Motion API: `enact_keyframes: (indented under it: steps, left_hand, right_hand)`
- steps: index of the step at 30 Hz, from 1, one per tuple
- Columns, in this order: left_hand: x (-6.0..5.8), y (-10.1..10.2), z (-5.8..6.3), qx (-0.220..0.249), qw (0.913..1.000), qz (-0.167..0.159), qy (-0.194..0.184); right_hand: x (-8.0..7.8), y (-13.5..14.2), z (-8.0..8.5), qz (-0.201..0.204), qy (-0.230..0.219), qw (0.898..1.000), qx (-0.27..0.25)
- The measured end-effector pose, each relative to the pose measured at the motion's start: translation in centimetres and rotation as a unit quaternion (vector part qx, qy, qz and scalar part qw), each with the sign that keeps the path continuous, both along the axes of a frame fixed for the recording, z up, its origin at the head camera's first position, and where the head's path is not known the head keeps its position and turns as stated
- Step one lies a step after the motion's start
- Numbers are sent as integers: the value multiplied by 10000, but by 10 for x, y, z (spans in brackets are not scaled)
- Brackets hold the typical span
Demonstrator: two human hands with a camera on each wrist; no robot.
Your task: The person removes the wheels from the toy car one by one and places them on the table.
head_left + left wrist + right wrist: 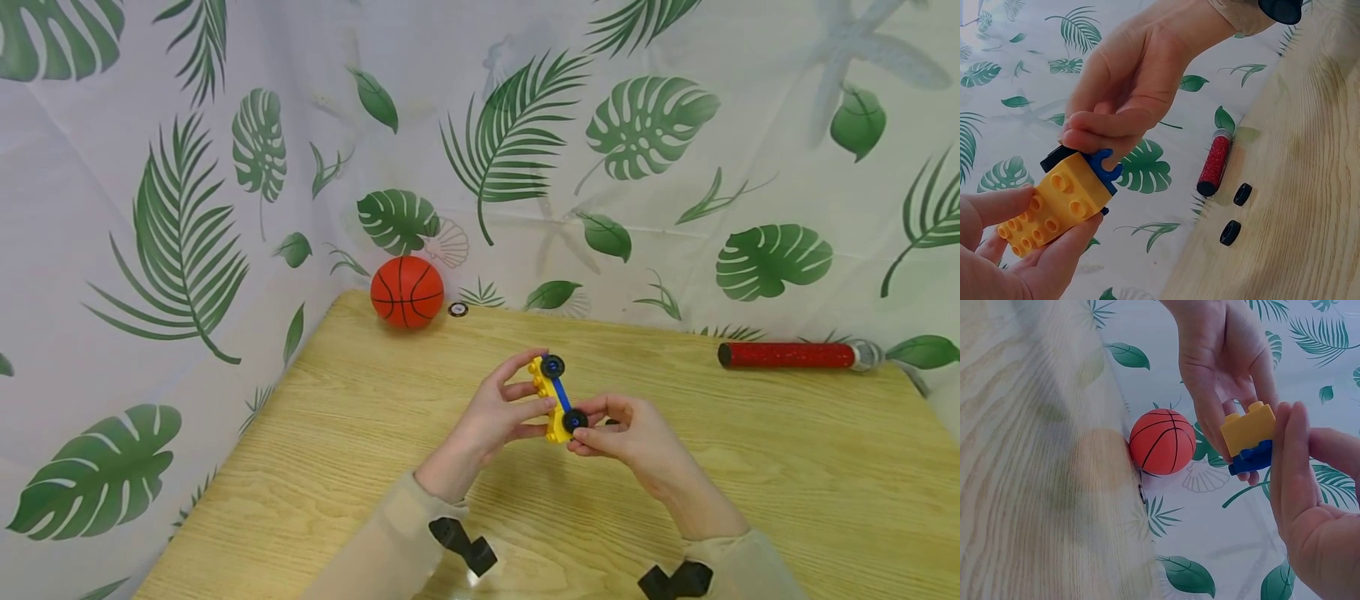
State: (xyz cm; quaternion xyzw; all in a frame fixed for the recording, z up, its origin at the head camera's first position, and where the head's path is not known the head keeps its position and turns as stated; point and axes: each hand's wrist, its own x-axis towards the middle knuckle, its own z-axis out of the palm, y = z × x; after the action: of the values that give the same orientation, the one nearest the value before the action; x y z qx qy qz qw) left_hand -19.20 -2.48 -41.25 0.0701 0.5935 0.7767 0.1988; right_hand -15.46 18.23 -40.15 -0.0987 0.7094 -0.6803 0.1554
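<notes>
A yellow toy building-brick car [561,423] with studs and a blue chassis [562,395] is held above the wooden table, tilted on its side. My left hand [491,417] grips its yellow body between thumb and fingers. Two black wheels show on its facing side, an upper wheel [553,367] and a lower wheel [575,421]. My right hand [637,437] pinches the lower wheel with thumb and fingertips. A blue hook [1107,161] sticks out from the car's end in the left wrist view. There, two loose black wheels [1230,232] stand out on the table.
An orange toy basketball [407,292] sits at the table's back left corner, beside a small round black-and-white disc [458,309]. A red glittery microphone [795,355] lies at the back right. Leaf-printed cloth [300,275] walls the table's back and left side.
</notes>
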Motion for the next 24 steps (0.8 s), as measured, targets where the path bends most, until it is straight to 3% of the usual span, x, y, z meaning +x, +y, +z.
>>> enact_keyframes:
  steps: [4, 11, 19, 24]
  left_hand:
    - [0, 0, 0, -17, 10000, 43, 2]
    - [1, 2, 1, -160, 9998, 65, 61]
    - [3, 4, 3, -376, 9992, 76, 149]
    - [4, 4, 5, -444, 9989, 69, 127]
  right_hand:
    - [0, -1, 0, -79, -140, 9997, -186]
    - [-1, -2, -2, -234, -269, 9993, -70]
    - [0, 0, -3, 74, -202, 9993, -293]
    - [1, -1, -3, 174, -55, 9998, -13]
